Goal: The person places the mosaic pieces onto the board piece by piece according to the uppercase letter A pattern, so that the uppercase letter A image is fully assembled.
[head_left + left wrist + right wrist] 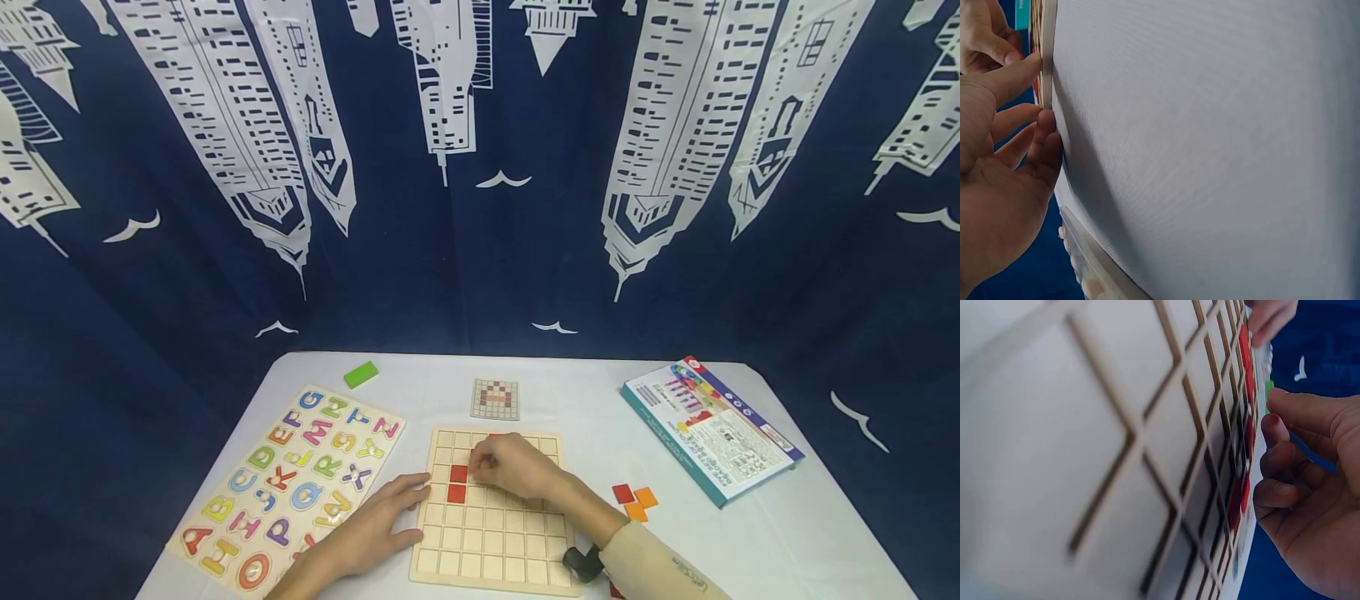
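A light wooden grid board (495, 542) lies on the white table. Two red square tiles (457, 474) sit one above the other in its left cells, and more red shows beside and behind my right hand (517, 468). That hand is over the upper part of the grid, fingers bent and thumb close to the index fingertip. In the right wrist view its fingertips (1275, 425) are right beside the red tiles (1247, 369); I cannot tell whether they pinch one. My left hand (378, 525) touches the board's left edge with extended fingers.
A wooden alphabet puzzle (251, 457) lies at the left, with a green block (361, 374) behind it. A small pattern card (495, 400) is beyond the grid. At the right are loose orange tiles (636, 512), a red tile (623, 493) and a flat box (712, 433).
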`<state>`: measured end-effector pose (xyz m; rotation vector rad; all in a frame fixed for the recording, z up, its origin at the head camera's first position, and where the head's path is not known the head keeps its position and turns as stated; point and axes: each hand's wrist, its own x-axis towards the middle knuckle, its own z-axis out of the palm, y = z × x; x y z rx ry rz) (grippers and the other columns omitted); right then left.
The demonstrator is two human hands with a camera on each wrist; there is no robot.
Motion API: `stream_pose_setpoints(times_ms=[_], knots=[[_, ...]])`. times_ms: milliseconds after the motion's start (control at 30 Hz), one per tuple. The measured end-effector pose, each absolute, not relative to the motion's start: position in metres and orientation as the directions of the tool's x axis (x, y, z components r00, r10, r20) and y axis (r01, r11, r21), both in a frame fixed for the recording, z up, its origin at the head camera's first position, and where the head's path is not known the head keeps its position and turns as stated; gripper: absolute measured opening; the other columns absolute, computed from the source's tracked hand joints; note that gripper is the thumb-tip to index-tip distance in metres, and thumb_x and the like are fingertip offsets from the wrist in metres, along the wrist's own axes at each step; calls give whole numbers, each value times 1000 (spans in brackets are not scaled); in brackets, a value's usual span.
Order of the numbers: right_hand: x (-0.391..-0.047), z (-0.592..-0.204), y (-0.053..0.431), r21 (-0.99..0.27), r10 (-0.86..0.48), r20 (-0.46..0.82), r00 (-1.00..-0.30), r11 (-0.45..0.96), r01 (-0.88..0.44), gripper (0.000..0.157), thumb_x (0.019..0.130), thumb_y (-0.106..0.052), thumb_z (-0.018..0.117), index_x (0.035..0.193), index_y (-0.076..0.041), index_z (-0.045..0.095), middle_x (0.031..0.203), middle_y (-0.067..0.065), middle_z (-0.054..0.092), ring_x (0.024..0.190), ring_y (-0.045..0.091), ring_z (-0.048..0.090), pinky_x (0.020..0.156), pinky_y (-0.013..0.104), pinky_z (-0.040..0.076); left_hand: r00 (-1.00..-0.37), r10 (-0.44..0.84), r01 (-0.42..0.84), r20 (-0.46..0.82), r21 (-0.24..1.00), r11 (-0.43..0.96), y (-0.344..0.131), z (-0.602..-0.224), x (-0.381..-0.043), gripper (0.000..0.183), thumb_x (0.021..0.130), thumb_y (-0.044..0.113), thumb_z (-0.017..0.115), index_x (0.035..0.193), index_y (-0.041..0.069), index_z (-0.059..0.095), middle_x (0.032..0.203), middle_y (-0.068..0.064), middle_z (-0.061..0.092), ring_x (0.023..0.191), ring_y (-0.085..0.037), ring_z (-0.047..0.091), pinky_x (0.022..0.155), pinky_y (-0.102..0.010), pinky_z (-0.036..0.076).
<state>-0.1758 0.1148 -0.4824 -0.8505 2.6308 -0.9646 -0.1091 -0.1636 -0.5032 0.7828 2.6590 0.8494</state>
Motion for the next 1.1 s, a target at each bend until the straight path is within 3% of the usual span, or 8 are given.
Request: stream_pose_setpoints(times_ms=[433, 733, 1100], knots=[[-174, -468, 182, -640, -505, 4, -863, 662, -390, 7, 91, -10, 73, 93, -16, 74, 82, -12, 64, 74, 8, 55, 64, 22, 50, -833, 550, 421, -57, 581, 697, -164, -506, -109, 62, 94, 34, 70, 146, 8, 51, 160, 2, 36, 138, -25, 47, 114, -51, 40], [-166, -472, 228, -619, -441, -16, -897, 709, -337, 3, 92, -20, 74, 94, -17, 74, 81, -14, 62, 75, 8, 55, 66, 20, 48, -835, 547, 420, -55, 578, 699, -165, -507, -109, 61, 94, 34, 70, 146, 8, 52, 160, 3, 36, 142, -27, 42, 115, -51, 38], [-157, -476, 264, -638, -355, -111, -928, 742, -208, 9, 93, -27, 72, 97, -19, 73, 85, -9, 63, 77, 13, 57, 63, 21, 48, -832, 554, 459, 9, 572, 680, -163, -510, -110, 55, 96, 31, 68, 143, 5, 54, 157, 1, 40, 127, -18, 57, 110, -46, 45]])
